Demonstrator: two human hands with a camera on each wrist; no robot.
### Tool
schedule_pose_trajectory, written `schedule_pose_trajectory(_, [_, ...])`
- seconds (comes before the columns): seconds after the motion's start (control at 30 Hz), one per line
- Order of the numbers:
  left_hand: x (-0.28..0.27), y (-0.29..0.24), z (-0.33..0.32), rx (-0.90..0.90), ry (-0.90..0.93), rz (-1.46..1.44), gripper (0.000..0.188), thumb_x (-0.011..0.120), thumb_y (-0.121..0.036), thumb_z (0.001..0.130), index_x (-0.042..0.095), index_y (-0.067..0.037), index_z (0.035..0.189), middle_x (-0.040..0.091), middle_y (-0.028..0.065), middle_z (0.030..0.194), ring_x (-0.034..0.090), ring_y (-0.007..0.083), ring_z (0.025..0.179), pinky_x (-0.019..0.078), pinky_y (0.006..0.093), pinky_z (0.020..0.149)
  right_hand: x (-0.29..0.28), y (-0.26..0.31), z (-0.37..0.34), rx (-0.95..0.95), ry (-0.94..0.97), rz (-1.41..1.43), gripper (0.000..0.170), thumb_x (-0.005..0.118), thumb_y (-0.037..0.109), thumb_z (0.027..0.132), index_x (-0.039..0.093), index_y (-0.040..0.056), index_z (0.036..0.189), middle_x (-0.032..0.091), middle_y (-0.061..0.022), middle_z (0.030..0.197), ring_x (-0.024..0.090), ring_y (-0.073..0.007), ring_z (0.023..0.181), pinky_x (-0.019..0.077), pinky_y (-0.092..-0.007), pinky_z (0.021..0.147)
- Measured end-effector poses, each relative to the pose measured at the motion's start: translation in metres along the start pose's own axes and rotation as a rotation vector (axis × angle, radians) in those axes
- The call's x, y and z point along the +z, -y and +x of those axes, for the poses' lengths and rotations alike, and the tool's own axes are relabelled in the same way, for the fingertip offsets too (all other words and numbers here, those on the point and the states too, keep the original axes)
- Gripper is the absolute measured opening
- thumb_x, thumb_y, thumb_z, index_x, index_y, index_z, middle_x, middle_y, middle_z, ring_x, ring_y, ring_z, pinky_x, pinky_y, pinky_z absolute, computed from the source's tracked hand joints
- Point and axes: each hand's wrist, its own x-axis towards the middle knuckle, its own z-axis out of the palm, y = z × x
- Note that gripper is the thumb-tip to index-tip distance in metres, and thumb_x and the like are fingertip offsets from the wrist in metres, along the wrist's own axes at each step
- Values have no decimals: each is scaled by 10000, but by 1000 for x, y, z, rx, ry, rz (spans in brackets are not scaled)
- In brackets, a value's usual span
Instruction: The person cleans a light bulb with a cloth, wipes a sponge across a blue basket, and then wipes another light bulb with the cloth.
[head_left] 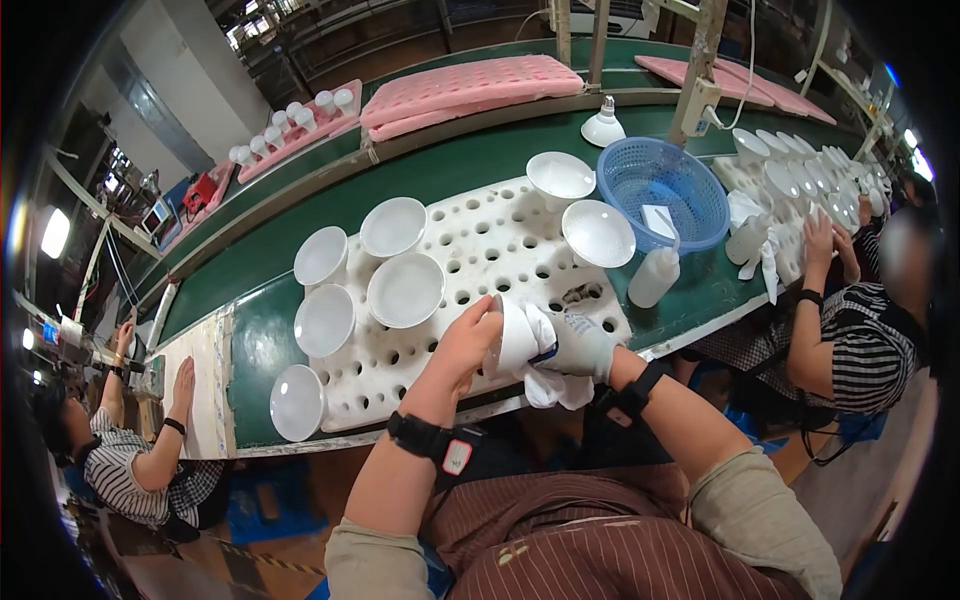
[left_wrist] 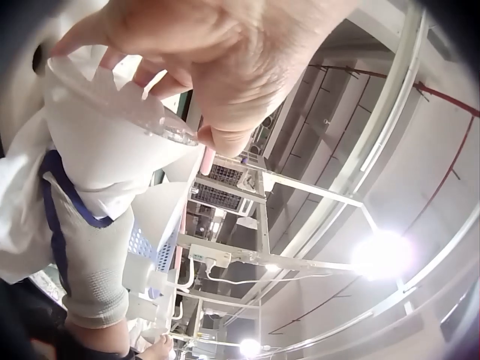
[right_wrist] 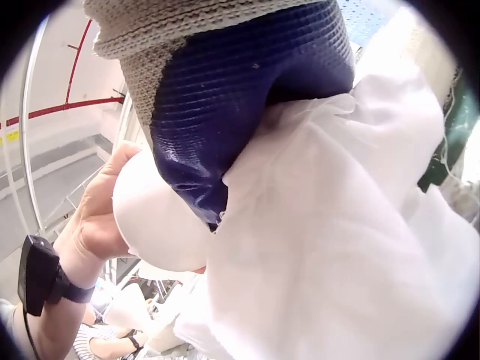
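A white bowl-shaped lamp shade (head_left: 515,338) is held over the front edge of the perforated white board (head_left: 462,222). My bare left hand (head_left: 468,345) grips its rim; in the left wrist view the fingers and thumb of that hand (left_wrist: 202,67) span the rim of the shade (left_wrist: 112,142). My right hand (head_left: 582,350), in a white and blue glove, holds a white cloth (head_left: 556,388) against the other end. The right wrist view shows the gloved hand (right_wrist: 225,105) pinching the cloth (right_wrist: 322,217) beside the shade (right_wrist: 161,217); some fingertips are hidden.
Several white shades (head_left: 406,290) stand on the board. At its right are a blue basket (head_left: 664,190) and a white bottle (head_left: 654,278). Pink foam trays (head_left: 470,92) lie behind. People sit at the left (head_left: 150,470) and right (head_left: 860,340).
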Motion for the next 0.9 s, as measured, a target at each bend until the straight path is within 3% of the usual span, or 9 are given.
schedule_pose_trajectory(0.17, [2, -3, 3, -61, -28, -117, 744, 525, -305, 850, 250, -56, 1495, 401, 71, 1409, 399, 229, 1240, 389, 528, 917, -4, 5, -1, 21, 17, -18, 483, 675, 390, 749, 567, 89, 1111, 662, -158, 1032, 631, -361, 915, 494, -415, 793])
schedule_pose_trajectory(0.33, [-15, 21, -1, 111, 101, -22, 818, 569, -149, 815, 157, -27, 1510, 345, 147, 1453, 360, 215, 1298, 402, 371, 957, 4, -3, -1, -31, 5, -30, 436, 662, 379, 757, 579, 110, 1091, 667, -151, 1024, 642, -345, 899, 497, -415, 774])
schedule_pose_trajectory(0.37, [-17, 28, -1, 110, 99, -23, 818, 569, -149, 815, 157, -27, 1510, 345, 147, 1453, 360, 215, 1298, 402, 371, 957, 5, -6, 1, -29, 16, -27, 425, 656, 376, 763, 579, 113, 1087, 669, -149, 1017, 644, -344, 892, 498, -417, 771])
schedule_pose_trajectory(0.43, [-19, 33, -3, 274, 138, 66, 849, 580, -67, 788, 137, -16, 1511, 306, 184, 1471, 367, 218, 1298, 401, 291, 946, 6, -8, 1, -30, 28, -25, 413, 650, 372, 768, 580, 116, 1084, 671, -146, 1010, 647, -342, 885, 498, -418, 768])
schedule_pose_trajectory(0.57, [-12, 26, -1, 203, 107, 42, 803, 558, -144, 819, 167, -34, 1511, 304, 141, 1481, 376, 222, 1286, 383, 363, 975, 5, -5, 2, -36, 38, -36, 419, 645, 357, 777, 567, 112, 1108, 670, -151, 1009, 645, -351, 883, 497, -421, 771])
schedule_pose_trajectory(0.63, [0, 7, -4, 7, -20, -97, 753, 519, -220, 847, 201, -57, 1510, 315, 94, 1481, 383, 229, 1280, 362, 450, 988, -1, 4, 0, -29, 52, -44, 427, 648, 352, 777, 560, 109, 1117, 667, -156, 1015, 643, -352, 890, 496, -421, 773])
schedule_pose_trajectory(0.73, [2, 10, 7, -47, -24, -219, 717, 482, -276, 864, 231, -77, 1506, 323, 53, 1481, 378, 225, 1280, 347, 524, 976, -10, 13, -4, 8, 57, -96, 439, 653, 343, 777, 548, 101, 1128, 658, -165, 1035, 636, -354, 915, 495, -421, 789])
schedule_pose_trajectory(0.87, [-2, 16, 1, -20, -6, -169, 751, 508, -227, 849, 197, -63, 1512, 301, 96, 1494, 351, 235, 1319, 324, 473, 1033, -9, 13, -3, -33, 82, -89, 446, 655, 343, 777, 547, 98, 1133, 648, -170, 1059, 627, -354, 948, 491, -418, 818])
schedule_pose_trajectory(0.9, [-6, 25, 3, 62, 34, -142, 770, 516, -200, 839, 177, -53, 1515, 285, 119, 1502, 320, 239, 1347, 297, 432, 1063, -9, 13, -4, -45, 79, -92, 444, 651, 341, 780, 546, 99, 1137, 646, -171, 1063, 625, -354, 953, 489, -417, 827])
